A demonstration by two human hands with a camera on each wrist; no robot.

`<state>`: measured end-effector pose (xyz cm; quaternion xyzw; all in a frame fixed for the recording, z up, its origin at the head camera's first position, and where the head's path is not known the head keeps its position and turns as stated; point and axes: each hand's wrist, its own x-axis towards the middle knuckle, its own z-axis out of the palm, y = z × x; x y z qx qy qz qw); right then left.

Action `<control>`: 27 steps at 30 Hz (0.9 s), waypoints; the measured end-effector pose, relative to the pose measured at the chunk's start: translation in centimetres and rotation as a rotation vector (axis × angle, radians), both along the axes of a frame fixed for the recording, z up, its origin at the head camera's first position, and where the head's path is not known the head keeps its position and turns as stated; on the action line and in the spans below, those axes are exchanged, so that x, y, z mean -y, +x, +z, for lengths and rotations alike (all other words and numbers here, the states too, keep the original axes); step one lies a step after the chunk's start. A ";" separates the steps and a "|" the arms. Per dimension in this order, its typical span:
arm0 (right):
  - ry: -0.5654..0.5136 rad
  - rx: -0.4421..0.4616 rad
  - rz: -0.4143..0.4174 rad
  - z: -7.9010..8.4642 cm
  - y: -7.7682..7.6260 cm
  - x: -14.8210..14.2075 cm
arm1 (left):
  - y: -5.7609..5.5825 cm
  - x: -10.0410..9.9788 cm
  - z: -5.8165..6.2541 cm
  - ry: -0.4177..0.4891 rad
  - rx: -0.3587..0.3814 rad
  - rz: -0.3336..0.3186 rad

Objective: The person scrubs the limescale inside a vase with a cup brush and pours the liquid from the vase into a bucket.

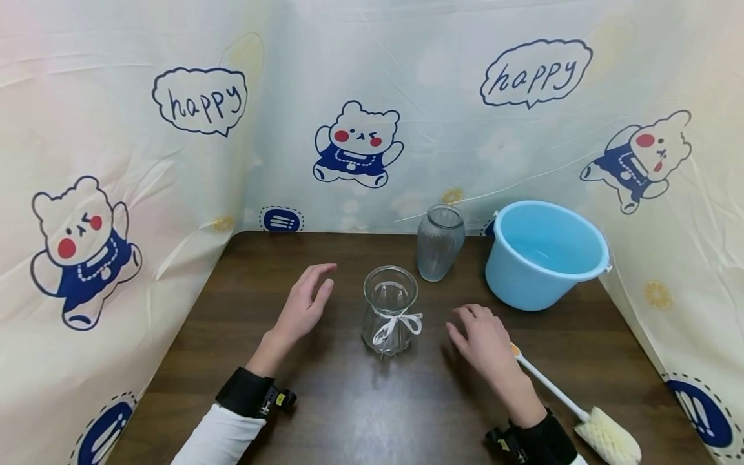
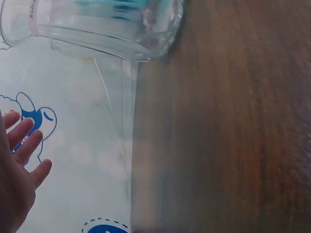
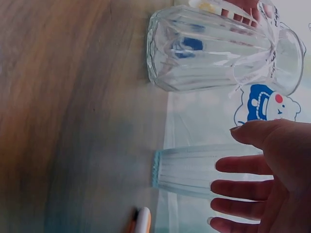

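Note:
A clear glass vase with a white ribbon bow tied at its neck stands upright on the table between the two hands. To its left, my left hand hovers with fingers extended and thumb apart, holding nothing. My right hand is on the other side, also apart from the glass, its fingers spread in the right wrist view. Behind stands a second, taller ribbed glass vase. A white-handled brush with a cream bristle head lies to the right, its orange-marked handle end partly behind my right hand.
A light blue bucket stands at the back right of the dark wooden table. A pale printed curtain with bear drawings hangs around the table's back and sides.

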<state>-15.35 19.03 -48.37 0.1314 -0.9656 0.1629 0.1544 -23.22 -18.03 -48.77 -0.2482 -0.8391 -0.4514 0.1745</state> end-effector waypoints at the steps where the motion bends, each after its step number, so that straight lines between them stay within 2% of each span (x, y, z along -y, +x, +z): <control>1: -0.001 -0.005 0.000 0.0 0.0 -0.1 | 0.1 0.1 -0.1 -0.024 0.012 0.006; 7: 0.004 -0.011 -0.007 0.2 0.1 -0.3 | 0.4 0.4 -0.6 -0.089 0.065 0.013; 12: 0.009 0.002 -0.013 0.3 0.1 -0.4 | 0.5 0.3 -0.7 -0.135 0.056 0.030; 22: 0.025 0.038 -0.046 0.4 -0.2 -1.8 | 0.6 0.3 -0.7 -0.213 -0.052 0.053; 27: 0.047 0.065 -0.071 1.0 -0.3 -3.3 | 0.3 0.7 -0.8 -0.338 -0.110 0.086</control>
